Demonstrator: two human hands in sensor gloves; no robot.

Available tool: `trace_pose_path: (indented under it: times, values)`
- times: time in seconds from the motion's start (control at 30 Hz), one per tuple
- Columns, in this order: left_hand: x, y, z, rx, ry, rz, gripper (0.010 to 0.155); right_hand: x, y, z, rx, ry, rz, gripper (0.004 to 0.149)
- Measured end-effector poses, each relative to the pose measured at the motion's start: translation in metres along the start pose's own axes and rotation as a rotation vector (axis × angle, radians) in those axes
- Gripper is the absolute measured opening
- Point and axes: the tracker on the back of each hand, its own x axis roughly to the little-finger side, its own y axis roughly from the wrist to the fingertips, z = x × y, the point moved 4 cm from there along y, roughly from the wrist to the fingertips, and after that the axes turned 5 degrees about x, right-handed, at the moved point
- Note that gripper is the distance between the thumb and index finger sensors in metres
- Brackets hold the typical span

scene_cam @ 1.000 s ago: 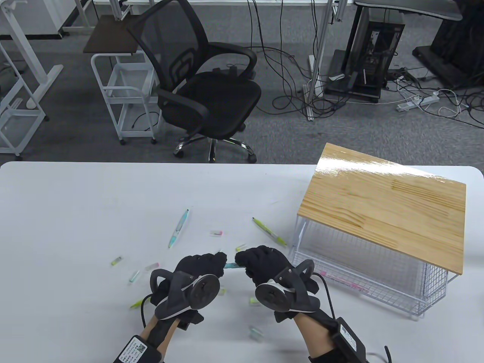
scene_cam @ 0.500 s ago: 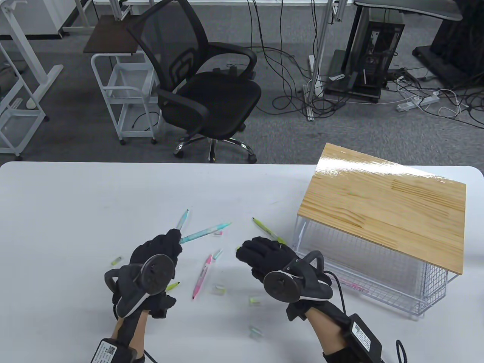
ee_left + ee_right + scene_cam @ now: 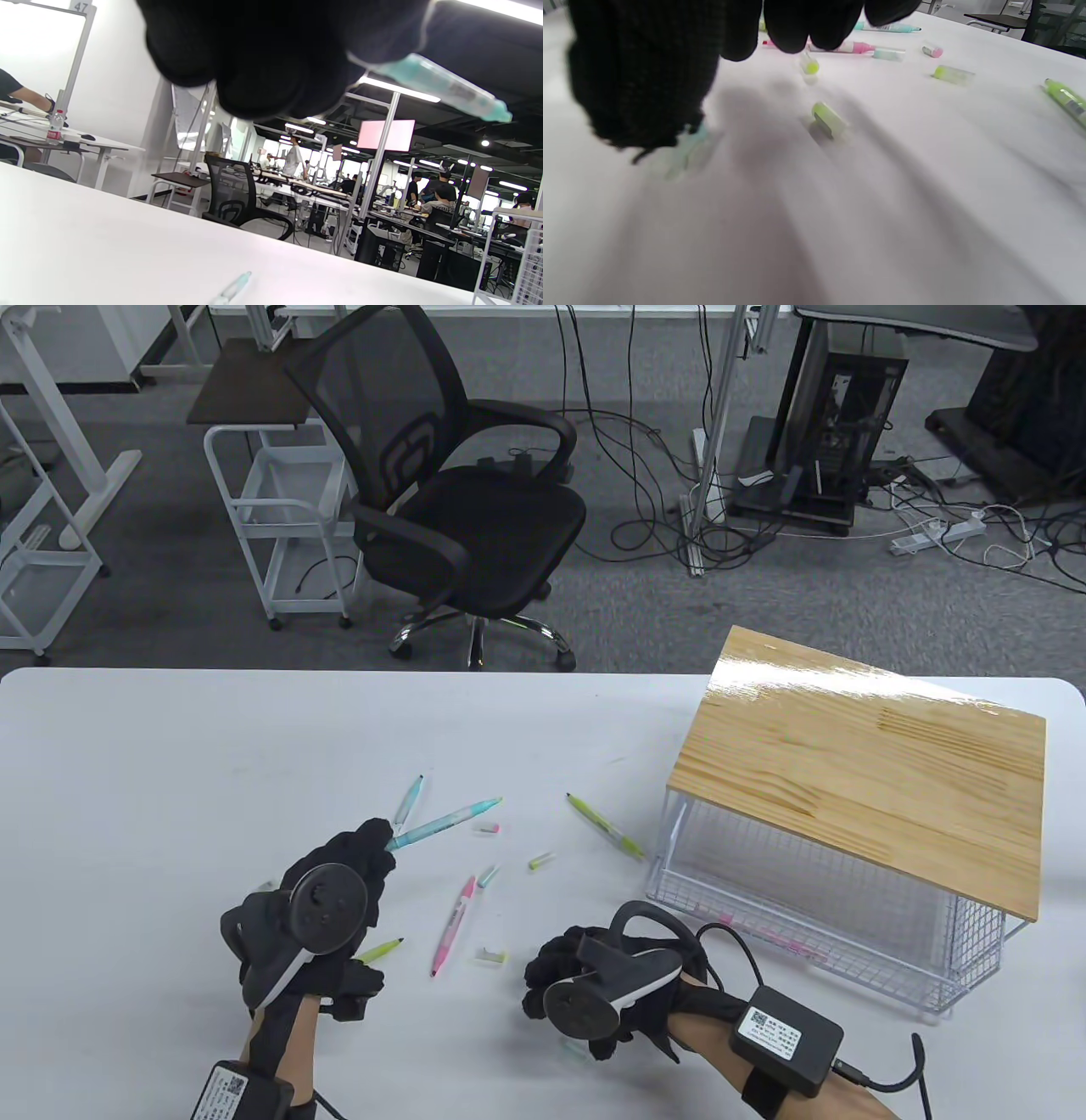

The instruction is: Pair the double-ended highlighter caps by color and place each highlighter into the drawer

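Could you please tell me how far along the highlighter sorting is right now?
Done: one pink highlighter seems to lie in the drawer. In hand: the left hand holds a teal highlighter; the right hand reaches down near a teal cap. Left: blue, green and pink highlighters and loose caps on the table.

Teal highlighter (image 3: 445,822) aloft, capped outward
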Motion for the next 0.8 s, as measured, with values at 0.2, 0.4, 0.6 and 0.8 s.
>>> trace_pose_path:
  times: [0.2,0.4,0.6,0.8]
  values:
    - [-0.001,0.001,0.003,0.016,0.012,-0.005,0.047,-0.011,0.003,-0.011,0.0,-0.067,0.041,0.088]
    - [-0.006,0.0,0.004,0.013,0.033,0.007,0.047,-0.017,0.006,-0.016,0.022,-0.08,0.065,0.082]
    - [-0.008,0.0,0.005,0.014,0.045,0.011,0.047,-0.017,0.008,-0.017,0.042,-0.069,0.069,0.076]
    - [-0.008,0.0,0.005,0.019,0.05,0.01,0.047,-0.019,0.008,-0.017,0.066,-0.065,0.079,0.071]
